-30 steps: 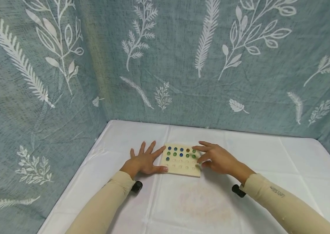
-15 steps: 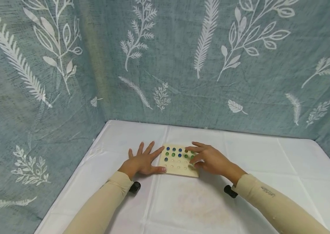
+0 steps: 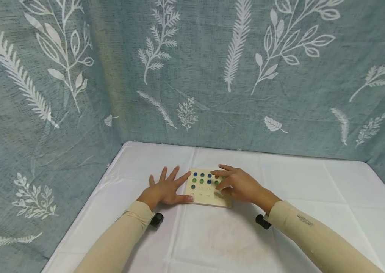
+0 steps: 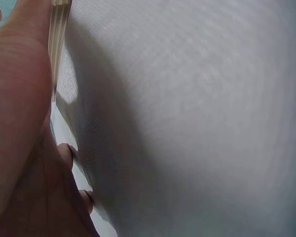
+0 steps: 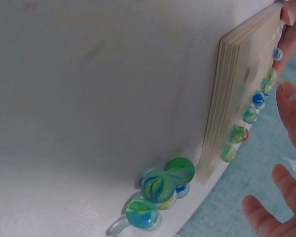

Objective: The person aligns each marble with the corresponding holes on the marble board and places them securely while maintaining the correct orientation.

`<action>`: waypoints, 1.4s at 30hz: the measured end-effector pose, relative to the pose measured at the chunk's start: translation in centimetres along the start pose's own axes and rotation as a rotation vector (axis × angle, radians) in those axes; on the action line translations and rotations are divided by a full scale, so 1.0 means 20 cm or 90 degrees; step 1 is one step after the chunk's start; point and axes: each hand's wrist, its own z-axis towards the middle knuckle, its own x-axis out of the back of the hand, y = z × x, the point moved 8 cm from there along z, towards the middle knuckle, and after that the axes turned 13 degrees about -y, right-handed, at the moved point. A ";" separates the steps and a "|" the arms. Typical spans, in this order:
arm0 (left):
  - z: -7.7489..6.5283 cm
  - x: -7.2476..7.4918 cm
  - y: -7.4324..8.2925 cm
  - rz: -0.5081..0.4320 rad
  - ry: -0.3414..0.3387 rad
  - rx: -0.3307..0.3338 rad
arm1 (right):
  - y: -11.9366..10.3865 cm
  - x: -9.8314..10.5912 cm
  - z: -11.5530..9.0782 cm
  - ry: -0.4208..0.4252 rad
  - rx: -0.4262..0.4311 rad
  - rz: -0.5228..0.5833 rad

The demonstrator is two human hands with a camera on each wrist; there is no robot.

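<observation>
A pale wooden board [image 3: 211, 201] with rows of round hollows lies flat on the white cloth. Blue and green glass marbles [image 3: 201, 181] sit in its two far rows, and one more marble [image 3: 193, 187] in the third row at the left. My left hand [image 3: 165, 190] is spread on the cloth, thumb and index fingertip touching the board's left edge. Over the board's right part hovers my right hand [image 3: 241, 185], fingers loosely bent, hiding some hollows. Its fingers [image 5: 281, 197] show nothing between them in the right wrist view.
Several loose marbles [image 5: 158, 186] lie on the cloth by the board's side in the right wrist view, hidden behind my right hand from above. Black wrist cameras [image 3: 263, 222] hang under both wrists. A blue-green leaf-patterned curtain [image 3: 192, 76] stands behind and left of the table.
My right hand has moved left, from the board's right edge to over its right columns. The left hand has stayed on the board's left edge. The marbles in view keep their places.
</observation>
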 end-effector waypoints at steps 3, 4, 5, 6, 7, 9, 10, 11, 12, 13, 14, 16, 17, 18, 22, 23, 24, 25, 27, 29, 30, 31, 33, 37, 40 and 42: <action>0.00 0.00 -0.01 0.002 -0.001 0.003 | -0.01 0.00 0.02 0.001 0.009 -0.006; 0.00 0.00 -0.01 0.003 -0.002 0.003 | -0.01 0.00 0.02 0.002 0.012 -0.010; 0.00 0.00 -0.01 0.003 -0.003 0.003 | -0.01 0.00 0.03 0.002 0.013 -0.010; 0.00 0.00 -0.01 0.006 -0.002 0.003 | -0.01 0.00 0.04 0.003 0.014 -0.014; 0.00 0.00 -0.01 0.006 -0.002 0.003 | -0.02 0.00 0.04 0.001 0.011 -0.011; 0.00 0.00 -0.01 0.004 -0.002 0.003 | -0.02 0.00 0.05 -0.003 0.006 -0.005; -0.01 0.00 -0.01 0.006 -0.001 0.003 | -0.02 0.00 0.06 -0.005 0.002 -0.001; -0.01 0.00 -0.01 0.005 0.000 0.003 | -0.03 0.00 0.06 -0.008 -0.003 0.004; -0.01 0.00 0.00 0.006 0.001 0.003 | -0.03 0.00 0.07 -0.010 -0.007 0.007; -0.01 0.00 -0.01 0.005 0.000 0.004 | -0.03 0.00 0.08 -0.013 -0.008 0.010; -0.01 0.00 -0.01 0.007 -0.001 0.005 | -0.03 -0.01 0.08 -0.015 -0.008 0.009; -0.01 0.00 0.00 0.006 -0.002 0.004 | -0.04 0.00 0.09 -0.018 -0.007 0.005; 0.00 0.00 0.00 0.002 -0.004 0.002 | -0.04 0.00 0.09 -0.019 -0.006 0.002; 0.00 0.00 0.00 0.002 -0.004 0.002 | -0.04 0.00 0.09 -0.019 -0.005 -0.001; 0.02 0.00 0.01 -0.004 -0.004 -0.001 | -0.04 0.02 0.10 -0.018 0.003 -0.017; 0.02 0.00 0.01 -0.003 -0.005 0.002 | -0.04 0.02 0.11 -0.016 0.007 -0.018; 0.02 0.00 0.01 -0.001 -0.005 0.003 | -0.04 0.01 0.11 -0.017 0.011 -0.017; 0.02 0.00 0.00 -0.001 -0.006 0.003 | -0.05 0.01 0.12 -0.017 0.012 -0.016; 0.02 -0.01 -0.01 -0.002 -0.008 0.002 | -0.05 0.00 0.13 -0.016 0.013 -0.015; 0.03 -0.02 -0.03 -0.006 -0.009 -0.002 | -0.05 -0.01 0.13 -0.019 0.009 -0.011; 0.04 -0.02 -0.03 -0.009 -0.009 -0.002 | -0.05 -0.01 0.14 -0.019 0.008 -0.010; 0.03 -0.02 -0.03 -0.009 -0.008 -0.001 | -0.06 -0.01 0.14 -0.017 0.009 -0.010; 0.02 -0.02 -0.03 -0.007 -0.008 0.002 | -0.06 0.00 0.15 -0.016 0.012 -0.006; -0.02 0.00 -0.02 -0.003 -0.011 0.003 | -0.07 -0.01 0.16 -0.022 0.004 0.004; -0.03 0.00 0.00 -0.002 -0.010 -0.002 | -0.06 -0.01 0.17 -0.031 -0.005 0.010; -0.03 0.01 0.00 -0.007 -0.011 -0.002 | -0.06 -0.02 0.18 -0.034 -0.007 0.011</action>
